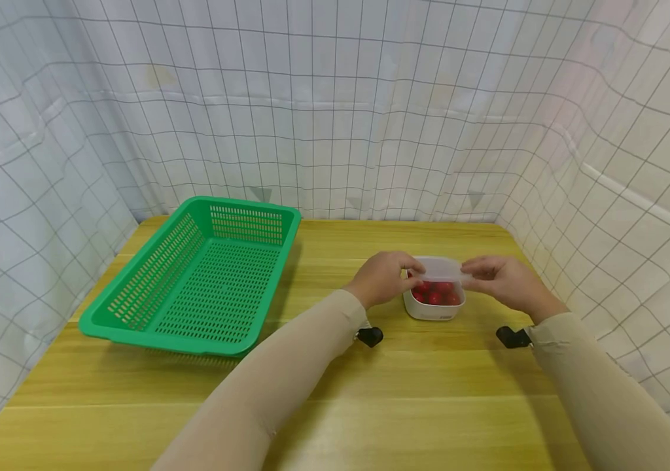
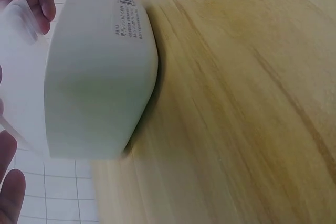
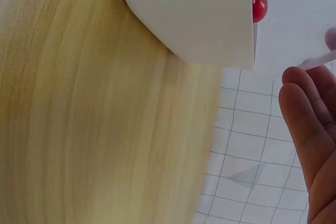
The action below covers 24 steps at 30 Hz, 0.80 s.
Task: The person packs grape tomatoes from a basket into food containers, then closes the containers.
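A white plastic food container [image 1: 434, 312] stands on the table, holding several small round red fruits [image 1: 436, 297] that look like cherry tomatoes. Over its far part is a translucent lid [image 1: 440, 269], tilted so the fruits show at the near side. My left hand [image 1: 387, 277] pinches the lid's left edge between thumb and fingers. At the opposite edge my right hand [image 1: 502, 282] pinches the lid too. Printed text shows on the container wall [image 2: 100, 72] in the left wrist view. One red fruit [image 3: 259, 2] peeks out below the lid in the right wrist view.
A large green slotted basket [image 1: 217, 275] sits on the left of the wooden table [image 1: 335, 418]. White grid-patterned curtains [image 1: 335, 111] enclose the back and both sides. Black wrist camera mounts [image 1: 370, 337] hang beneath both wrists.
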{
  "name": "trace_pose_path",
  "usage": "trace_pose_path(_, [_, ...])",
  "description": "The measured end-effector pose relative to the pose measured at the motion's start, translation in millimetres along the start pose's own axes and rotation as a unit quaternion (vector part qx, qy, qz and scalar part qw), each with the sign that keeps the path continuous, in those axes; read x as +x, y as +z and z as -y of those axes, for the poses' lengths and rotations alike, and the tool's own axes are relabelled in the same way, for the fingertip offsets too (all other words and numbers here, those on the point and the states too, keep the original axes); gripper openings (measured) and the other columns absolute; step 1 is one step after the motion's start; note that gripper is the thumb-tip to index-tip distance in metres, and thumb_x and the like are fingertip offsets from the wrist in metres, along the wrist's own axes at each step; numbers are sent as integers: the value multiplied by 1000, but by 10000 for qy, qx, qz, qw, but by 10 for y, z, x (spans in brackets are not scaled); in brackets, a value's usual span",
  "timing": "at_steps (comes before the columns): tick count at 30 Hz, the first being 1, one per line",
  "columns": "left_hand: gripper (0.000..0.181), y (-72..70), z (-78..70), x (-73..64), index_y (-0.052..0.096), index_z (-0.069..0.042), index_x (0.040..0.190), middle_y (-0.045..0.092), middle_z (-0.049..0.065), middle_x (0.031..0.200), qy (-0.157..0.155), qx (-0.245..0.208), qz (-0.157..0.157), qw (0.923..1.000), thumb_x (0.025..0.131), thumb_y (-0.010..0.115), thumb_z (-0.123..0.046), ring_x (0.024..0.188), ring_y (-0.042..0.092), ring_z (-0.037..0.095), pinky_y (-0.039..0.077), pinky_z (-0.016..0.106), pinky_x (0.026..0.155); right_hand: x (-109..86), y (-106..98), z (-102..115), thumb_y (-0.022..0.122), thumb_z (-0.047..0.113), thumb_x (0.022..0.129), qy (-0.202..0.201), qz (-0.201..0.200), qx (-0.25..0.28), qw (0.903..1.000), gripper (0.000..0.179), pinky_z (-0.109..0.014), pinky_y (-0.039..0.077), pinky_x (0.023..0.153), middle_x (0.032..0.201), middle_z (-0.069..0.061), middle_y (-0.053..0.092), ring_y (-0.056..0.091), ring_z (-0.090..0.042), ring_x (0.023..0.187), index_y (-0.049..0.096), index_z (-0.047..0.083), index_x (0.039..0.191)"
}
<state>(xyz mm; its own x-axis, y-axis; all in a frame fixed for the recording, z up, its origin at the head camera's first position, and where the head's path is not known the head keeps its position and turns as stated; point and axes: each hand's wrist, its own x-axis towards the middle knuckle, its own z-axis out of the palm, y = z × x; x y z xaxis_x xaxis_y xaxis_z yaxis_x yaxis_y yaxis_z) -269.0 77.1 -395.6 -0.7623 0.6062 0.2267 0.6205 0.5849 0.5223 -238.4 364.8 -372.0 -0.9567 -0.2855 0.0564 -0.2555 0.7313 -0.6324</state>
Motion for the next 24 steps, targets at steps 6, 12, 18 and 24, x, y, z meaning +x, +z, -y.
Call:
trace_pose_path(6, [23,27,6,-20,79,-20,121,78,-9,113,101,144,51,9998,101,74,-29,112,72,14,56,26,98,-29,8,-38,80,35,96,6,96,-158,9998,42,-24,58,88,141,-16,68,70,-36,121,77,5,124])
trace_pose_path(12, [22,42,9,-39,80,-21,120,78,-10,119,93,225,121,9996,101,74,-30,118,70,11,55,28,104,-43,36,-52,81,34,95,-5,82,-192,9998,40,-26,59,89,139,-17,69,70,-37,122,78,4,121])
trace_pose_path(18, [21,62,21,-55,81,-20,119,77,-8,124,215,370,176,9989,100,74,-28,122,69,10,52,28,108,-57,77,-45,82,30,94,-23,141,-46,9999,38,-21,56,88,137,-20,69,69,-39,122,78,1,119])
trace_pose_path(24, [20,82,23,-71,82,-20,117,78,-7,122,353,419,202,9983,100,75,-27,120,70,11,52,27,109,-70,115,-84,81,30,95,-31,138,-63,9999,37,-35,60,91,137,-20,69,69,-39,122,79,2,118])
